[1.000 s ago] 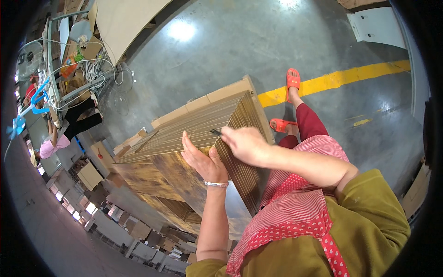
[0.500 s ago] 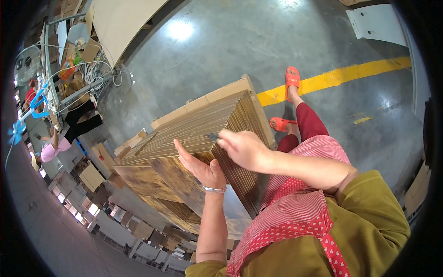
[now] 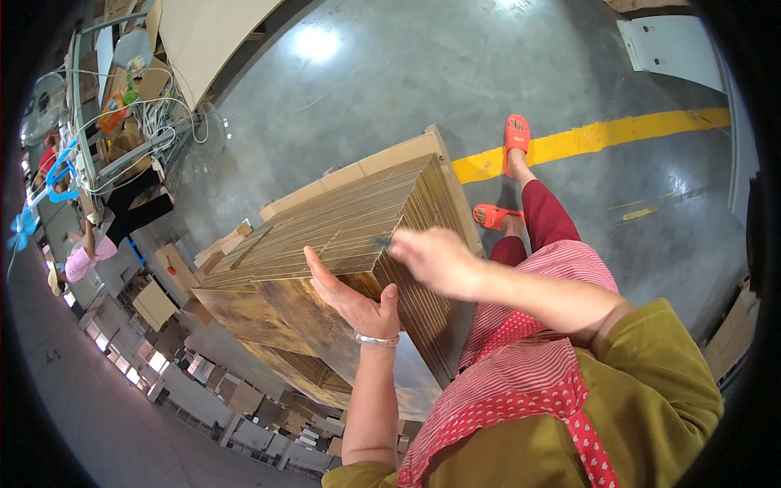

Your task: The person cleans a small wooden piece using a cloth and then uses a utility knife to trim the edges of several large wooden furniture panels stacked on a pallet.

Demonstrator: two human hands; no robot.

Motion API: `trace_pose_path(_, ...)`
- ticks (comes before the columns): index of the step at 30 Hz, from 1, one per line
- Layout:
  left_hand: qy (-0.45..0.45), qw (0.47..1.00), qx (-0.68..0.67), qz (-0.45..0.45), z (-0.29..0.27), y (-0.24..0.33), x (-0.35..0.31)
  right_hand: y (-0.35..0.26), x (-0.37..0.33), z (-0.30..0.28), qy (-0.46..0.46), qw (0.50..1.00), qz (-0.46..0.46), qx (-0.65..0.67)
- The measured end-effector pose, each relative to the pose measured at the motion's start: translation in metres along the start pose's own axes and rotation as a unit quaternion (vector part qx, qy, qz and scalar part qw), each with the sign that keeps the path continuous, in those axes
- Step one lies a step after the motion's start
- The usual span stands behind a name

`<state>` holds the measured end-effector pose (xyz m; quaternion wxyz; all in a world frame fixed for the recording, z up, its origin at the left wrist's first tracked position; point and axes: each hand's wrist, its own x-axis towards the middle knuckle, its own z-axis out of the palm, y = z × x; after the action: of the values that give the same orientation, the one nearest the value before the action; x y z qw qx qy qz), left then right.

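A tall stack of thin boards (image 3: 325, 232) with brown, smoky wood-grain faces stands in front of me, its many edges lined up. At the stack's near corner, my left hand (image 3: 356, 305) is open, palm and outstretched fingers at the front board. My right hand (image 3: 439, 262) is closed on a small dark-tipped tool (image 3: 380, 241), held at the board edges close to that corner. Most of the tool is hidden by my fingers, and motion blurs this hand, so its exact kind does not show.
Brown cardboard (image 3: 354, 179) borders the stack's far side. A yellow floor line (image 3: 586, 140) runs beyond my feet. At left are a metal frame (image 3: 81, 98) with tangled cables, a blue fan (image 3: 23, 228) and a person in pink (image 3: 85, 259). A pale panel (image 3: 675, 49) stands upper right.
My right hand has shifted slightly to the right along the board edges, with the dark-tipped tool still in it. My left hand stays about where it was on the stack.
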<state>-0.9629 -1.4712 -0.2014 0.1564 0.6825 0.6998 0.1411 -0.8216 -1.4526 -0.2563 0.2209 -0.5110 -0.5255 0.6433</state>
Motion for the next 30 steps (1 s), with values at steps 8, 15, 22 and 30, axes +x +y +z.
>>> trace_pose_path(8,0.002,1.000,-0.003,0.002,0.000,-0.004,-0.004,0.009,0.005,0.003,0.010,0.999,-0.030,0.023)
trace_pose_path(15,0.024,0.999,0.027,0.039,0.002,0.005,0.002,0.076,0.018,-0.018,0.005,0.991,0.122,-0.063)
trace_pose_path(22,-0.128,0.952,0.235,0.151,-0.007,0.021,0.033,0.070,-0.020,-0.031,-0.003,0.990,0.139,-0.005)
trace_pose_path(30,-0.380,0.726,0.552,0.154,0.047,0.030,0.022,0.068,-0.034,-0.068,0.044,0.993,0.113,0.005)
